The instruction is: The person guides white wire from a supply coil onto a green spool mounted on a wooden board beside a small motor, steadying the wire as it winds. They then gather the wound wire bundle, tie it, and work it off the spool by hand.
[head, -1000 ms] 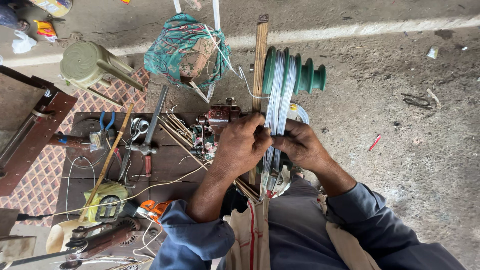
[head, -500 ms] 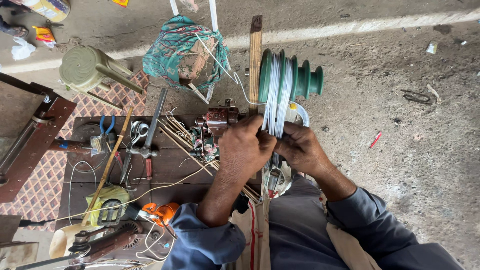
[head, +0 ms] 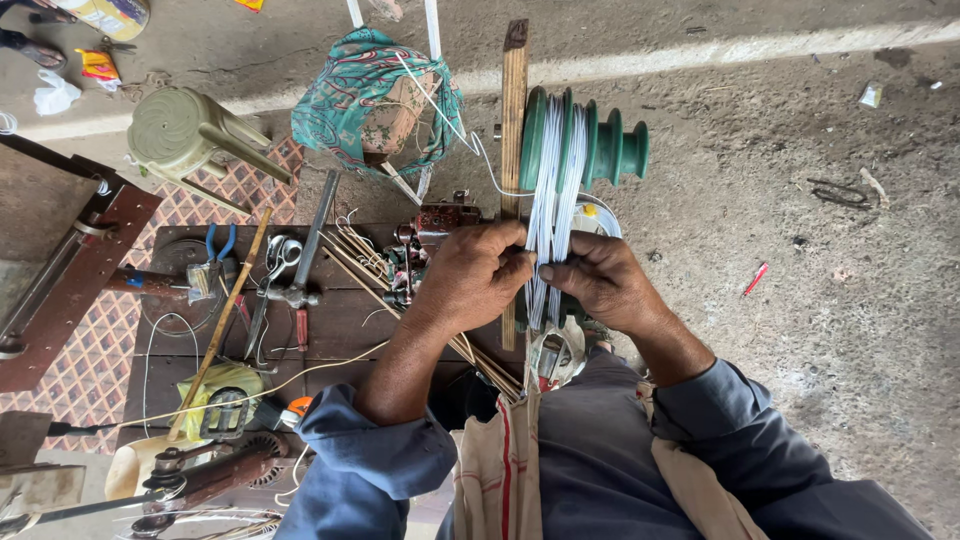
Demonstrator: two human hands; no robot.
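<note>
A green stepped spool form stands in front of me with loops of white wire wound over it. My left hand and my right hand meet at the lower part of the loops, and both pinch the white wire strands between fingers and thumb. A wooden strip runs upright just left of the green form. A single white wire leads from the form up to a bundle wrapped in teal patterned cloth.
A dark low table at my left carries blue-handled pliers, a hammer, thin sticks and a yellow tool. An overturned pale green stool lies at the far left. Bare dirty ground spreads to the right.
Both hands stay on the white wire at the green form. The view has tilted slightly down and my hands sit a little lower on the loops.
</note>
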